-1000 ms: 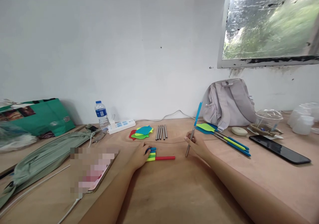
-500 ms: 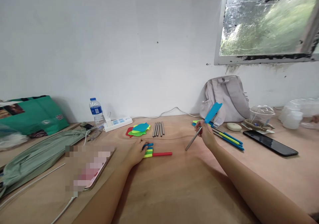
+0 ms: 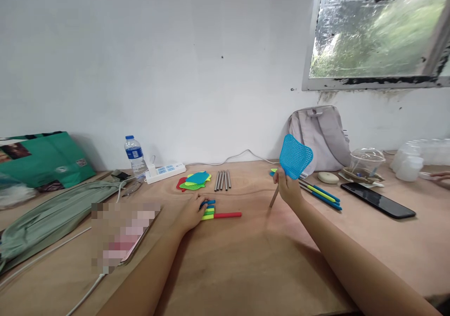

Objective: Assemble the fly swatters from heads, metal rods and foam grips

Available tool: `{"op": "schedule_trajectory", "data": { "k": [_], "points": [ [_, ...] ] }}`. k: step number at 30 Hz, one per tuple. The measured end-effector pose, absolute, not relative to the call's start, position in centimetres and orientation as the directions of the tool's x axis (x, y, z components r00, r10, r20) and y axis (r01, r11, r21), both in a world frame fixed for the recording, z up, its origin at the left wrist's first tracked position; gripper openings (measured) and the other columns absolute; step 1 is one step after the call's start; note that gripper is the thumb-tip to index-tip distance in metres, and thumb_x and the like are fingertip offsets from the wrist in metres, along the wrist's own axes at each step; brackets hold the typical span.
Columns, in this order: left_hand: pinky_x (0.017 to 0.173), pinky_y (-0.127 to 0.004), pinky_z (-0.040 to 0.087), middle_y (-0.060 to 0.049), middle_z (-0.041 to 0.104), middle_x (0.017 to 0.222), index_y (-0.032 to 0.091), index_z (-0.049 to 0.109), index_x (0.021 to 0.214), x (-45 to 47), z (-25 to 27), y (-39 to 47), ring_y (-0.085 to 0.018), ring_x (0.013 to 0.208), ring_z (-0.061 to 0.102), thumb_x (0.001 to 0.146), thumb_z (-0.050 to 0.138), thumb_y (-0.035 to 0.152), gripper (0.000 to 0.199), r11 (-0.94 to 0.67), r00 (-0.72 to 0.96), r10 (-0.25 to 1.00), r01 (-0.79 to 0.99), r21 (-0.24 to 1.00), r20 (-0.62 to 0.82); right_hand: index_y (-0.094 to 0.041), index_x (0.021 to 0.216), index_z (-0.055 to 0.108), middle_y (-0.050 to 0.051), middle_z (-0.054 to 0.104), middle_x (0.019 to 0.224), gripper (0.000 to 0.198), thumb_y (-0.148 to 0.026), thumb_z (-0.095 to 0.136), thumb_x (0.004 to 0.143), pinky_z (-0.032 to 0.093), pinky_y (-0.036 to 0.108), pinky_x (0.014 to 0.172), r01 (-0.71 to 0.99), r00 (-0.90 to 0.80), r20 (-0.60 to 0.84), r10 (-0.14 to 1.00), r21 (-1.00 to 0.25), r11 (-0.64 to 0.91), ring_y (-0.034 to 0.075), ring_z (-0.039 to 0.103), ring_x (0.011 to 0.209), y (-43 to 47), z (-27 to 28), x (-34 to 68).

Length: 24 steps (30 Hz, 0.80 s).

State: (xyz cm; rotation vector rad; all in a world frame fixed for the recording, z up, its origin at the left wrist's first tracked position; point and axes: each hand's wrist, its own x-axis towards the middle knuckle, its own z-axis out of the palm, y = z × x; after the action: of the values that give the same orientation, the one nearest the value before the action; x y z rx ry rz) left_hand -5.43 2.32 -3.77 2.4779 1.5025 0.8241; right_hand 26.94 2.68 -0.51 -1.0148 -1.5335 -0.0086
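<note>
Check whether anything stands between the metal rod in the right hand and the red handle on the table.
Nothing visible does: only wooden tabletop shows between the red handle and the lower end of the metal rod, which the right hand grips.

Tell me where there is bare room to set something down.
Bare table lies between left forearm and right forearm, nearer than the red tube, and between right forearm and black phone. Near the backpack it is crowded: swatters, pale case, plastic cup.
</note>
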Motion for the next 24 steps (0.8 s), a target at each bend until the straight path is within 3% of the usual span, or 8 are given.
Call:
{"op": "schedule_trajectory", "data": {
  "k": [14, 24],
  "points": [
    [0.088, -0.037, 0.041, -0.008, 0.063, 0.101, 0.019, 0.063, 0.098, -5.1, -2.8, 1.9, -0.022, 0.097, 0.054, 0.080, 0.038, 0.023, 0.032, -0.506, 0.399, 0.856, 0.779, 0.370, 0.329, -0.023, 0.044, 0.038, 0.002, 0.047, 0.043, 0.052, -0.040, 0.024, 0.091, 0.036, 0.030, 0.057, 0.700, 0.105, 0.820, 0.563, -0.463, 0.544, 0.016, 0.048, 0.048, 2.8, -0.4, 27.2],
    [0.089, -0.035, 0.041, -0.007, 0.061, 0.103, 0.018, 0.062, 0.101, -5.2, -2.6, 1.8, -0.021, 0.097, 0.054, 0.081, 0.038, 0.023, 0.031, -0.506, 0.415, 0.860, 0.769, 0.392, 0.296, -0.023, 0.051, 0.038, 0.001, 0.046, 0.046, 0.044, -0.041, 0.027, 0.090, 0.038, 0.030, 0.057, 0.637, 0.065, 0.819, 0.570, -0.474, 0.608, 0.016, 0.048, 0.050, 2.5, -0.7, 26.7]
  ]
}}
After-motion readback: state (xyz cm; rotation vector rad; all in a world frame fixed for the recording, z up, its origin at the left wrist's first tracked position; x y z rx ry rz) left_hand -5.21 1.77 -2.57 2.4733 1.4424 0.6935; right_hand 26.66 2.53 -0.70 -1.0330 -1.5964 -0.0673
